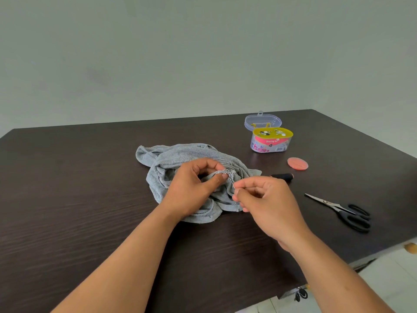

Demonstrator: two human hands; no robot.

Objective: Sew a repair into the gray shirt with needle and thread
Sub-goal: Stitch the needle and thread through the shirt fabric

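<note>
A crumpled gray shirt [180, 159] lies in the middle of the dark table [67, 199]. My left hand [191, 188] pinches a raised fold of its hem between thumb and fingers. My right hand [268, 199] pinches a thin silver needle [232, 182] whose tip enters the fold just below the left fingertips. I cannot make out the thread along the needle. A black thread spool [283, 176] lies on the table behind my right hand.
An open clear sewing kit box [269, 141] with a yellow tray stands at the back right. A pink round disc [297, 163] lies in front of it. Black-handled scissors [345, 211] lie at the right, near the table's edge.
</note>
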